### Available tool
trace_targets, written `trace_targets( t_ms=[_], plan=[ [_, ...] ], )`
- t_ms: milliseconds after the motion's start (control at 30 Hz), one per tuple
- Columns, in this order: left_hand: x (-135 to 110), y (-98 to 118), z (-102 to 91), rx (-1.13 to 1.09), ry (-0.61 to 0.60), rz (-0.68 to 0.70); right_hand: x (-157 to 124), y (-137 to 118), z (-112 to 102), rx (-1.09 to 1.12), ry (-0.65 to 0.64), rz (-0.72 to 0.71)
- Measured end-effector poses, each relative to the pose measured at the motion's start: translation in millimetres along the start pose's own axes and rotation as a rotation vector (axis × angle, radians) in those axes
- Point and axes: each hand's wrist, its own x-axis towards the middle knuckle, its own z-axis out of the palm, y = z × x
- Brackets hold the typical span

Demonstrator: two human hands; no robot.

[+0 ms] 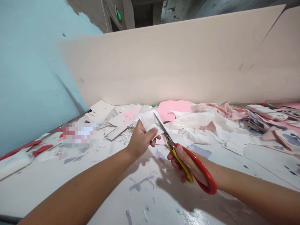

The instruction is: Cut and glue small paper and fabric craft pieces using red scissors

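Centre of the frame, my left hand [140, 140] clenches a crumpled white paper scrap [147, 122] between thumb and fingers, pinching close to the blades so it stays taut; just right of it, my right hand [185, 164] grasps the red-and-yellow scissors [180, 159], steel blades [162, 126] lying against the scrap's edge

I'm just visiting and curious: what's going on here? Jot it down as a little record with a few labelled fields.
Left hand: holds a crumpled white sheet
Right hand: grips red-and-yellow-handled scissors, blades at the sheet's edge
Surface: table, marked and scattered with paper scraps
Nearby: pink paper
Behind: tall pale board
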Motion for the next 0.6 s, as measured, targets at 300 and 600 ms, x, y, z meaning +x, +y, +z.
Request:
trace_targets(
  t_ms=[300,600],
  plan=[
    [0.8,0.5,0.3,-0.043,0.016,-0.024,-3.0,-12.3,4.1,-0.174,0.041,-0.034],
    [2.1,1.2,-1.6,-0.049,0.024,-0.036,-3.3,-16.9,6.5,-0.185,0.048,0.014]
  ],
)
